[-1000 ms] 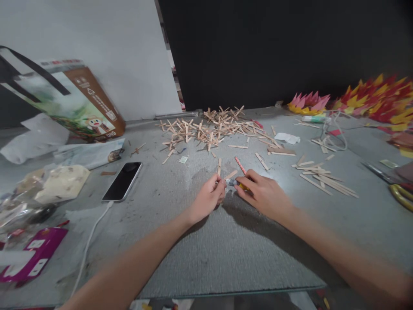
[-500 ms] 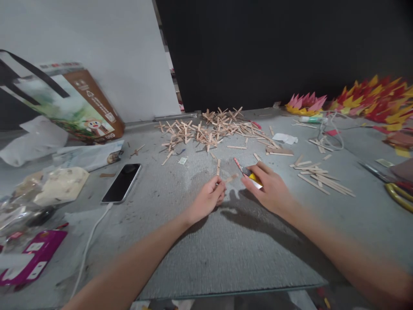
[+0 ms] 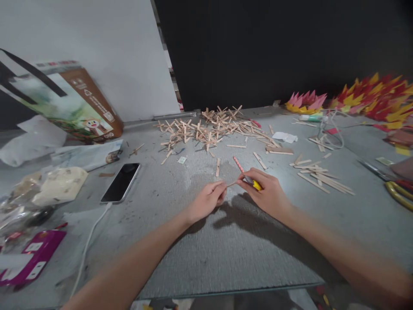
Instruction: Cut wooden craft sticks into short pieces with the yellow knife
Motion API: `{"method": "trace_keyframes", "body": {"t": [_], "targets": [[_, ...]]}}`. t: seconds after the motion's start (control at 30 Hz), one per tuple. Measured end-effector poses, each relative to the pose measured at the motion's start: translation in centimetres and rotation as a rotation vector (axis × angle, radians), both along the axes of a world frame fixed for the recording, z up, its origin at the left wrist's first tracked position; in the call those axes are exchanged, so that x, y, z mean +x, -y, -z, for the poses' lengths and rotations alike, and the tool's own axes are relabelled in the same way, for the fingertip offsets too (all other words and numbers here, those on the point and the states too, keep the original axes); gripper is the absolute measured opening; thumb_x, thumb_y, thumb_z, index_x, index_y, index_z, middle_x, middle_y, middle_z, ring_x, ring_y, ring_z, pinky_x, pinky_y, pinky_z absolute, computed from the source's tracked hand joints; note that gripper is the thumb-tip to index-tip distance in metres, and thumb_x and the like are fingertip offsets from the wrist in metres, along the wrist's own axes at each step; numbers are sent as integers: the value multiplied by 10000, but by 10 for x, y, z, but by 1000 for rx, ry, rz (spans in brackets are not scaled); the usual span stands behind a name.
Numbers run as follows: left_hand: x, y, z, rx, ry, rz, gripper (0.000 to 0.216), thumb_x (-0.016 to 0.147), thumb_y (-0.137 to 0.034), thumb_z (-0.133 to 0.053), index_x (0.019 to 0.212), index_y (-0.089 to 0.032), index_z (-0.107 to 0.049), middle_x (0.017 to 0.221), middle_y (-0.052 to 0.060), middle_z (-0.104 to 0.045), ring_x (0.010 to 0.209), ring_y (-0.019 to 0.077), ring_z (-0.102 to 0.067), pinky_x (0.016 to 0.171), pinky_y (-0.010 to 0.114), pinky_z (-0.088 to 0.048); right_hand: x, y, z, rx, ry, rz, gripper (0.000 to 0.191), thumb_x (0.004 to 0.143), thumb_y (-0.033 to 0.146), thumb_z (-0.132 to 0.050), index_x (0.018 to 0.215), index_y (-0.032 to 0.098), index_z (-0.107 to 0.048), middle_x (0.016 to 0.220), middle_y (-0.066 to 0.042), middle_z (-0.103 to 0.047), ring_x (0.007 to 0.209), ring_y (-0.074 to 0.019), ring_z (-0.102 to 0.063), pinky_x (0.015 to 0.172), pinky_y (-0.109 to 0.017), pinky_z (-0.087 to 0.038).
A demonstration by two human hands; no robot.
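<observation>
My left hand (image 3: 208,200) is closed in a pinch on one end of a short wooden stick (image 3: 231,184) just above the grey table (image 3: 226,249). My right hand (image 3: 266,193) is closed around a small yellow and silver tube (image 3: 255,184) and its fingertips touch the stick's other end. A red striped stick (image 3: 239,164) lies just behind my right hand, and one loose wooden stick (image 3: 218,167) lies flat behind my left hand.
A heap of crossed wooden sticks (image 3: 209,127) sits at the back. More loose sticks (image 3: 319,176) lie right. A phone (image 3: 121,182) on a white cable lies left, by a tilted box (image 3: 64,101) and bags. Paper flowers (image 3: 371,101) and scissors (image 3: 398,189) are right.
My right hand pulled back right with the tube, then returned to the stick. The stick is now lifted between both hands.
</observation>
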State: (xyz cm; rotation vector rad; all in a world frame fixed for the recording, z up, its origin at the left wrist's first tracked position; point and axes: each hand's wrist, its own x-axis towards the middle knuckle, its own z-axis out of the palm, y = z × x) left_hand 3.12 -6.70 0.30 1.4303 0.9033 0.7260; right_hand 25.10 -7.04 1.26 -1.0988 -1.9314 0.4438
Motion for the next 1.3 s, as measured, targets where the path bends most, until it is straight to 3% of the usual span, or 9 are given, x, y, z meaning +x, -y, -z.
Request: {"method": "trace_keyframes", "body": {"t": [0.2, 0.37, 0.47, 0.6, 0.77, 1.1, 1.3], "targets": [[0, 5, -5, 162, -115, 61, 428, 1074, -490, -390, 770, -197, -458, 627, -55, -414, 571, 102, -367, 573, 252, -304, -5, -1, -3, -197, -110, 156, 255, 987, 471, -629, 1029, 224, -679, 788, -4, -646, 688, -175, -589, 662, -303, -437], [6, 7, 0, 115, 1, -90, 435, 1065, -568, -382, 796, -226, -387, 603, -77, -354, 510, 93, -313, 498, 244, -259, -4, 4, -7, -333, -121, 17, 303, 1051, 436, -495, 1276, 241, -437, 741, 66, -482, 591, -142, -459, 572, -270, -389], [8, 6, 3, 90, 63, -128, 450, 1055, -589, -403, 779, -237, -354, 591, -84, -332, 486, 89, -302, 475, 238, -259, -5, 12, -13, -393, -92, -62, 204, 1080, 445, -420, 1098, 244, -445, 700, 60, -508, 578, -140, -484, 563, -267, -397], [6, 4, 7, 108, 29, -107, 432, 1067, -559, -398, 786, -232, -382, 589, -79, -360, 499, 96, -328, 509, 239, -299, -9, 21, -19, -518, -109, -120, 352, 1065, 488, -463, 809, 248, -428, 602, 52, -531, 518, -130, -572, 528, -257, -438], [3, 5, 7, 201, -146, -96, 420, 1082, -532, -347, 802, -228, -420, 616, -60, -404, 548, 121, -383, 560, 261, -309, -16, 26, -16, -793, -295, -158, 305, 1024, 551, -509, 947, 256, -494, 653, 72, -559, 361, -121, -568, 318, -222, -399], [6, 8, 1, 297, -310, -117, 416, 1090, -502, -304, 786, -237, -409, 600, -53, -395, 553, 145, -394, 605, 284, -295, -16, 27, -17, -801, -301, -152, 327, 1009, 547, -535, 890, 243, -519, 631, 73, -533, 330, -78, -472, 278, -189, -342], [3, 9, -1, 373, -548, -125, 286, 1079, -414, -369, 943, -241, -552, 653, -25, -470, 567, 167, -449, 611, 280, -288, -21, 30, -18, -824, -308, -132, 345, 997, 562, -532, 914, 231, -580, 612, 64, -523, 334, -80, -466, 280, -187, -354]]}}
